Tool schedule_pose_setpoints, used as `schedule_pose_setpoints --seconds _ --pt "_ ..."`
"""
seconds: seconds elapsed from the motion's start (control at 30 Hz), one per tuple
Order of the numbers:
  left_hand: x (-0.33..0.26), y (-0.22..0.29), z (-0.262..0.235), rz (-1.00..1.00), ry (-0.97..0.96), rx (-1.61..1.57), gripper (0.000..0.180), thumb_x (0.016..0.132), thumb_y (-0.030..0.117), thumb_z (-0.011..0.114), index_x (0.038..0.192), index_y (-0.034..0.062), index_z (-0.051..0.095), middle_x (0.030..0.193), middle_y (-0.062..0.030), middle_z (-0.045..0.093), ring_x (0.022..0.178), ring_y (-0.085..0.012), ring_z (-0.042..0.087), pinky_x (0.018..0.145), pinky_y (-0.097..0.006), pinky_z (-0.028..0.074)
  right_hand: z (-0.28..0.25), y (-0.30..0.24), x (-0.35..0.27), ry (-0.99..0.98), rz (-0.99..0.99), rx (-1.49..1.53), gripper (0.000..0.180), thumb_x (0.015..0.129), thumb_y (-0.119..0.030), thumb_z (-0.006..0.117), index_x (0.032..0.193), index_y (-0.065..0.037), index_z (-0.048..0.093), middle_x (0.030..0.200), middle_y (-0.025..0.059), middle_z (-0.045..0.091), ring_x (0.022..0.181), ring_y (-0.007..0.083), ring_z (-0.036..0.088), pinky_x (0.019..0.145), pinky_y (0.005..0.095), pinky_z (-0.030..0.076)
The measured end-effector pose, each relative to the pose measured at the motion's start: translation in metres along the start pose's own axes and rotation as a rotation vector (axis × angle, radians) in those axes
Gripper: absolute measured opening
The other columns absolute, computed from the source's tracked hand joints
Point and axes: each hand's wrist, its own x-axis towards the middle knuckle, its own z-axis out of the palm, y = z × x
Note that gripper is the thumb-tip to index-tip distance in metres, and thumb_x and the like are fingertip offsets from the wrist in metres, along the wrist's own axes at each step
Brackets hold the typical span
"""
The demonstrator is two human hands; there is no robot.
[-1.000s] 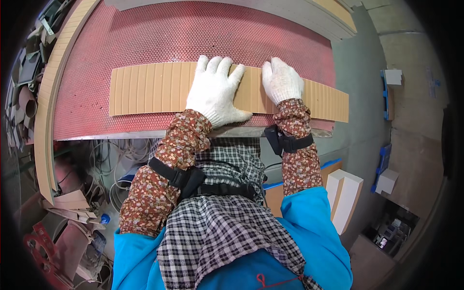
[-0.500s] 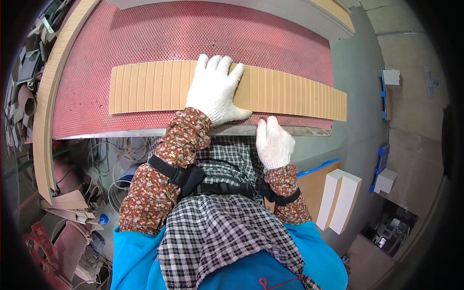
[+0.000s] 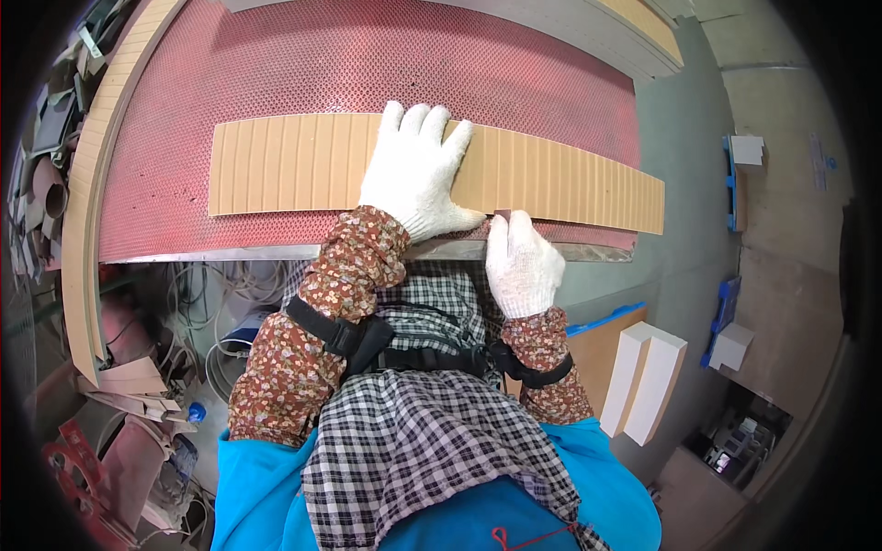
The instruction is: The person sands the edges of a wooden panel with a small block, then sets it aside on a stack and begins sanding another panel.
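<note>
A long tan panel [image 3: 303, 165] with grooves across it lies on a red mesh-patterned mat. My left hand [image 3: 418, 174], in a white knit glove, rests flat on the panel's middle with its fingers spread. Just right of its thumb, at the near edge of the panel, is my gloved right hand [image 3: 524, 266]. Its thumb and fingers are closed on a small dark brown flat piece [image 3: 503, 214], whose tip shows against that edge. Most of the piece is hidden by the glove, so its kind cannot be made out.
The red mat [image 3: 248, 69] covers a table with a metal front edge [image 3: 220, 254]. Stacked pale boards [image 3: 551, 32] lie along the far side; long tan strips [image 3: 81, 220] stand at the left. Scraps and cables [image 3: 184, 294] lie lower left. White blocks [image 3: 652, 381] stand at the right.
My right hand has moved slightly up to the panel's near edge, and the brown piece in its fingers now shows. My left hand and the panel sit slightly farther right in the picture.
</note>
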Motion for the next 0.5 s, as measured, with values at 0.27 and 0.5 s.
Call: schedule_pose_setpoints --seconds 0.27,0.5 --pt "0.0 0.0 -0.001 0.002 0.02 0.017 0.094 0.064 0.059 0.083 0.135 0.0022 0.058 0.125 -0.0185 0.057 0.126 -0.0356 0.051 0.114 -0.054 0.033 0.004 -0.004 0.075 -0.107 0.05 -0.044 0.03 0.105 -0.033 0.05 0.1 -0.01 0.068 0.075 0.0161 0.074 0.07 0.0323 0.075 0.063 0.0487 0.059" --pt "0.0 0.002 -0.001 -0.006 -0.006 0.007 0.094 0.063 0.057 0.083 0.135 0.0025 0.059 0.127 -0.0189 0.057 0.128 -0.0365 0.051 0.116 -0.055 0.031 0.017 0.004 0.13 -0.1 -0.007 -0.13 0.039 0.107 -0.039 0.045 0.104 -0.008 0.067 0.085 0.0171 0.076 0.081 0.0346 0.076 0.073 0.0497 0.06"
